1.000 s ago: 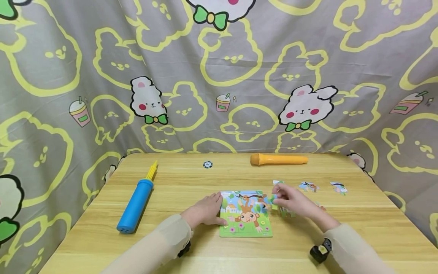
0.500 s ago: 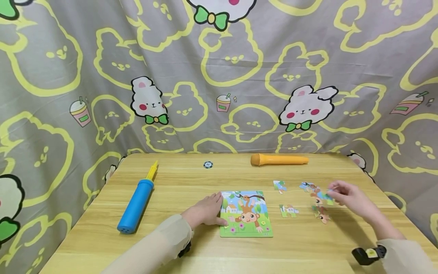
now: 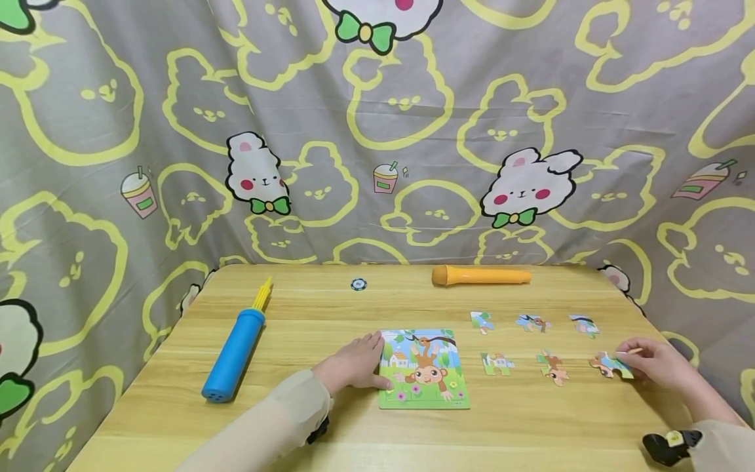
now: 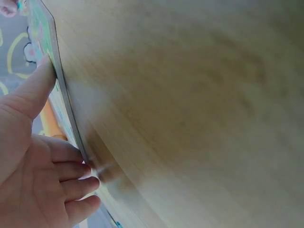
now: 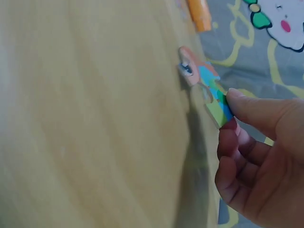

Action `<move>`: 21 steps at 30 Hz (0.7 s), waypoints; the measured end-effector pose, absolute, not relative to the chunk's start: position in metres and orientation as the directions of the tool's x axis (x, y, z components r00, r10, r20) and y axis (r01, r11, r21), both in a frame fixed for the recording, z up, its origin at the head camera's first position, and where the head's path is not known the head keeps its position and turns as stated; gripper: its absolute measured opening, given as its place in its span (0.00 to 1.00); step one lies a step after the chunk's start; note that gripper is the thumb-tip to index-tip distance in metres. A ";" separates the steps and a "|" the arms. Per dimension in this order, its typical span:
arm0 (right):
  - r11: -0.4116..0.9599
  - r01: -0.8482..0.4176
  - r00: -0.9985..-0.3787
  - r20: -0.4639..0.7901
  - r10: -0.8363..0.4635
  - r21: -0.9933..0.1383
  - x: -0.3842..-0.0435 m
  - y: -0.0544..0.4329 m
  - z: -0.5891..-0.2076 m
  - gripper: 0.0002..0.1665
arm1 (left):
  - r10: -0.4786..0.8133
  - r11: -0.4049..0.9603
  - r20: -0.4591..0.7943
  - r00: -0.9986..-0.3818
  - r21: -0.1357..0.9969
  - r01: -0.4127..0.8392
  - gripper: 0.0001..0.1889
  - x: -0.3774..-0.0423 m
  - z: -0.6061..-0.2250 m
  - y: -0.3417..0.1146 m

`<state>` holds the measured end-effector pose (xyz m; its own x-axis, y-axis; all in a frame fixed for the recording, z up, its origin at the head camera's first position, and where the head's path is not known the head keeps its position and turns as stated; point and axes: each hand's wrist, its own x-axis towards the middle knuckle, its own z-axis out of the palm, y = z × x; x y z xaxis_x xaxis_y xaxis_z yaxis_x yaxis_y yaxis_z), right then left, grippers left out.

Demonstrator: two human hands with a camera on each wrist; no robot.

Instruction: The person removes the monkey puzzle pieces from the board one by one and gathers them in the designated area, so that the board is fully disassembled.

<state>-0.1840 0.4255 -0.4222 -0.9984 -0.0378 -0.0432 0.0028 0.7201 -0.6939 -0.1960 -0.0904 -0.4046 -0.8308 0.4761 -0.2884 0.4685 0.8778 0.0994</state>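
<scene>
Pinching one end of the eye piece (image 3: 606, 362) between thumb and fingertips, the right hand (image 3: 662, 364) is holding it at the right side of the counter (image 3: 501, 426), so the eye piece is lying directly leftward of that hand, at the right end of the nearer row of loose pieces (image 3: 498, 364). Its longer axis is running roughly crosswise from the pinched green-and-blue end, and the end bearing the eye is pointing left toward the neighbouring piece (image 3: 553, 368), with a gap separating the two. The views are not making plain whether its underside is touching the counter. In the farther row, the branch piece (image 3: 584, 322) is lying just behind it. Well apart to the left, beyond the loose pieces, the picture board (image 3: 423, 377) is lying flat, and the left hand (image 3: 356, 364) is resting against its left edge, fingers loosely extended and thumb laid over the lower corner. The right hand is clearly being the nearer one; judged from here, any shift of the eye piece is likely hinging on that left-facing end and its gap from the neighbouring piece.
</scene>
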 end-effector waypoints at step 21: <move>0.893 -0.088 -0.995 0.006 -0.095 -0.442 -0.204 0.436 -0.429 0.10 | 0.484 0.874 -0.286 -0.827 0.097 0.477 0.48 -0.196 -0.405 -0.091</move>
<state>-0.2041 0.4363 -0.4289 -0.9955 -0.0950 0.0062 -0.0879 0.8926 -0.4421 -0.1964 -0.0908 -0.4049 -0.8272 0.4835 -0.2862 0.4771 0.8735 0.0970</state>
